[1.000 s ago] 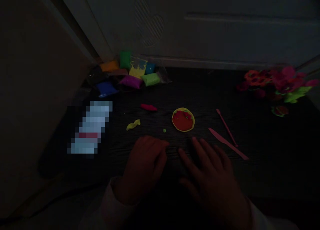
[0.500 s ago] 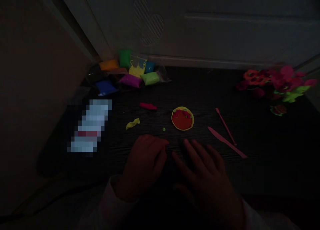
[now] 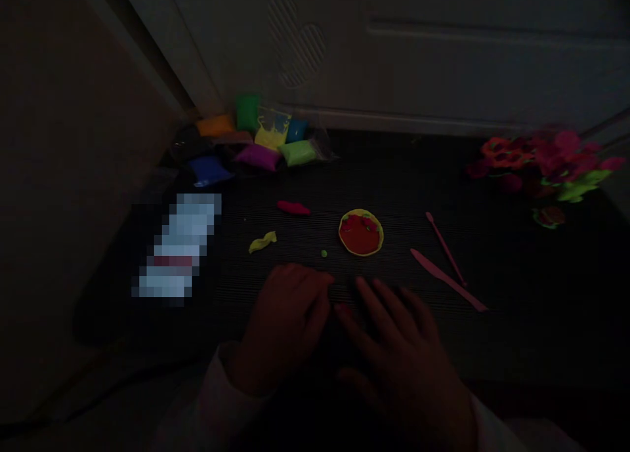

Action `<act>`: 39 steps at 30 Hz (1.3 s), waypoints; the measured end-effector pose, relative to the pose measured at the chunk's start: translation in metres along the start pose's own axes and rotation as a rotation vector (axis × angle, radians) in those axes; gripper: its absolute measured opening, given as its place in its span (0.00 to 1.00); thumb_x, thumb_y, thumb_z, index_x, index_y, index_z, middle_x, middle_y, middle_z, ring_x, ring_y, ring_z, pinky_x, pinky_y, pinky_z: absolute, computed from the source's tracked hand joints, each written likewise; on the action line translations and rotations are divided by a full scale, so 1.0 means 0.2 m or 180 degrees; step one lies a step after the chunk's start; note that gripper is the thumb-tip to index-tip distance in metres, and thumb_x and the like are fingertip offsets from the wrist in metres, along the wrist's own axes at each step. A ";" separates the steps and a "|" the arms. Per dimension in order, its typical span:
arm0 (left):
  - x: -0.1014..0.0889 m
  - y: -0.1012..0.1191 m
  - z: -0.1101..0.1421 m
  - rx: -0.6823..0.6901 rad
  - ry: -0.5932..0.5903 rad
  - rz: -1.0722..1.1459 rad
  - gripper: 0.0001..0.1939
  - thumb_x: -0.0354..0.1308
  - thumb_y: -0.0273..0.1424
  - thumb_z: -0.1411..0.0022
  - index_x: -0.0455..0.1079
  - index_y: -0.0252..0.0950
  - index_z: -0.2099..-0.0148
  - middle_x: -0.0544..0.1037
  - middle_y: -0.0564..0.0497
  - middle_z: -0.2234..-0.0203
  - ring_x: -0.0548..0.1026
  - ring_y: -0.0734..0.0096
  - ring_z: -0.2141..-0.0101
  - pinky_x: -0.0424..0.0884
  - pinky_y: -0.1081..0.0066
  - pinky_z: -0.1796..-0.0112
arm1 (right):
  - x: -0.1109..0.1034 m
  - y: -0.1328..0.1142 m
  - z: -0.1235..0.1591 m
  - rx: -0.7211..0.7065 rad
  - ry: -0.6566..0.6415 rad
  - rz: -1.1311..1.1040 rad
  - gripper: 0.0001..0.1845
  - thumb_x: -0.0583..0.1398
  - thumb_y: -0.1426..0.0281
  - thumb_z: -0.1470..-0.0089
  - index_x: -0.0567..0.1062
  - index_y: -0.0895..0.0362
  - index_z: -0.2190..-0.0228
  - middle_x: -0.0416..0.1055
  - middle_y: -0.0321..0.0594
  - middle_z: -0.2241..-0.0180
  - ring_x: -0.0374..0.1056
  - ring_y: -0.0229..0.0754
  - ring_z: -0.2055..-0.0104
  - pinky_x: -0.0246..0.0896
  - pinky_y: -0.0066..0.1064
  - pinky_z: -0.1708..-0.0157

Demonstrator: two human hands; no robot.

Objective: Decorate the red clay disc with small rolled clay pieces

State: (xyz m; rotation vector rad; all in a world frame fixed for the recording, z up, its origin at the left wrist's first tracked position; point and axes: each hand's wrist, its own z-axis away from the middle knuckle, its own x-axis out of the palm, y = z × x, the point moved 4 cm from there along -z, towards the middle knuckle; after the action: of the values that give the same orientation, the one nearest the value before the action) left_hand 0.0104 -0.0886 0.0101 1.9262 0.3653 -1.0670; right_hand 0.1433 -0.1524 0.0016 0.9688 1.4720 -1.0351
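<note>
My left hand (image 3: 288,321) rests at the near side of the dark table with its fingers curled in; what they hold, if anything, is hidden. Flat on the tabletop, my right hand (image 3: 398,337) has its fingers spread. A faint reddish spot (image 3: 346,308) shows by its index fingertip, too dark to name. Beyond the hands lies a round red clay disc (image 3: 361,241) with a yellow rim and small red and green bits along its far part. A tiny green clay ball (image 3: 323,253) sits left of it. Farther left are a yellow clay strip (image 3: 262,242) and a red clay piece (image 3: 293,208).
Two pink modelling tools, a knife (image 3: 447,279) and a thin stick (image 3: 445,248), lie to the right. Packets of coloured clay (image 3: 258,157) are heaped at the back left, above a blurred-out bright screen (image 3: 180,245). Colourful clay flowers (image 3: 546,160) stand back right.
My right hand has slid slightly left and toward me, still spread. The reddish spot now shows by its index fingertip. My left hand stays nearly in place.
</note>
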 end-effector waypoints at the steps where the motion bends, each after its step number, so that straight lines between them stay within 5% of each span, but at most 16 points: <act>1: 0.00 0.00 0.00 -0.0004 0.0014 0.0004 0.08 0.47 0.24 0.42 0.65 0.35 0.62 0.73 0.51 0.71 0.68 0.70 0.68 0.64 0.66 0.65 | 0.00 0.00 0.00 -0.0006 -0.0014 -0.0017 0.28 0.49 0.49 0.52 0.62 0.44 0.51 0.53 0.43 0.44 0.49 0.49 0.44 0.42 0.48 0.49; 11: 0.00 0.00 0.00 -0.0027 0.0096 -0.0004 0.09 0.46 0.23 0.42 0.66 0.34 0.62 0.73 0.51 0.71 0.69 0.70 0.68 0.64 0.67 0.66 | 0.00 0.03 0.01 0.0365 0.0043 0.0057 0.27 0.50 0.50 0.53 0.63 0.44 0.51 0.52 0.45 0.44 0.47 0.52 0.43 0.42 0.49 0.50; 22: -0.01 0.01 0.01 -0.0015 0.0079 0.0004 0.08 0.47 0.23 0.42 0.66 0.34 0.62 0.73 0.51 0.71 0.69 0.70 0.67 0.64 0.68 0.65 | -0.01 0.00 -0.01 0.0022 -0.0071 -0.0011 0.28 0.49 0.49 0.53 0.61 0.44 0.50 0.52 0.44 0.44 0.49 0.51 0.44 0.43 0.49 0.50; 26: -0.01 0.01 0.00 -0.0028 0.0013 0.0005 0.08 0.47 0.23 0.42 0.66 0.34 0.62 0.73 0.51 0.71 0.69 0.70 0.67 0.63 0.68 0.65 | -0.01 0.03 -0.01 0.0412 -0.0012 0.0068 0.27 0.50 0.50 0.53 0.63 0.44 0.51 0.51 0.45 0.43 0.46 0.53 0.43 0.43 0.50 0.50; 30: 0.00 0.01 0.00 -0.0041 0.0018 0.0019 0.08 0.47 0.23 0.43 0.66 0.34 0.62 0.73 0.51 0.71 0.68 0.70 0.67 0.63 0.67 0.65 | 0.00 0.01 -0.01 0.0074 -0.0090 -0.0048 0.28 0.49 0.49 0.52 0.61 0.43 0.50 0.52 0.43 0.43 0.48 0.50 0.43 0.42 0.48 0.49; 33: 0.00 0.01 0.00 -0.0052 0.0037 0.0040 0.08 0.47 0.23 0.42 0.66 0.34 0.62 0.73 0.51 0.71 0.68 0.70 0.67 0.63 0.67 0.65 | 0.00 0.02 0.00 0.0346 -0.0018 0.0049 0.28 0.50 0.50 0.53 0.62 0.44 0.51 0.51 0.45 0.43 0.47 0.52 0.43 0.41 0.49 0.50; 37: -0.01 0.01 0.00 -0.0073 -0.0008 0.0020 0.09 0.46 0.23 0.42 0.66 0.34 0.62 0.73 0.51 0.71 0.69 0.70 0.67 0.64 0.67 0.65 | 0.00 0.00 0.00 0.0004 -0.0081 -0.0042 0.29 0.50 0.50 0.53 0.61 0.45 0.50 0.52 0.44 0.43 0.49 0.52 0.44 0.42 0.49 0.50; 39: -0.01 0.01 0.00 -0.0062 -0.0015 0.0011 0.09 0.46 0.24 0.42 0.66 0.34 0.62 0.73 0.51 0.71 0.69 0.70 0.67 0.64 0.67 0.65 | 0.00 0.02 -0.01 0.0197 -0.0035 0.0046 0.28 0.51 0.51 0.53 0.61 0.45 0.50 0.51 0.44 0.43 0.47 0.52 0.43 0.42 0.49 0.50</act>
State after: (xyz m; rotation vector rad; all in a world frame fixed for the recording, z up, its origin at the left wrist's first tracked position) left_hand 0.0103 -0.0891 0.0117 1.9062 0.3683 -1.0618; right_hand 0.1467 -0.1499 0.0014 1.0145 1.4293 -1.0793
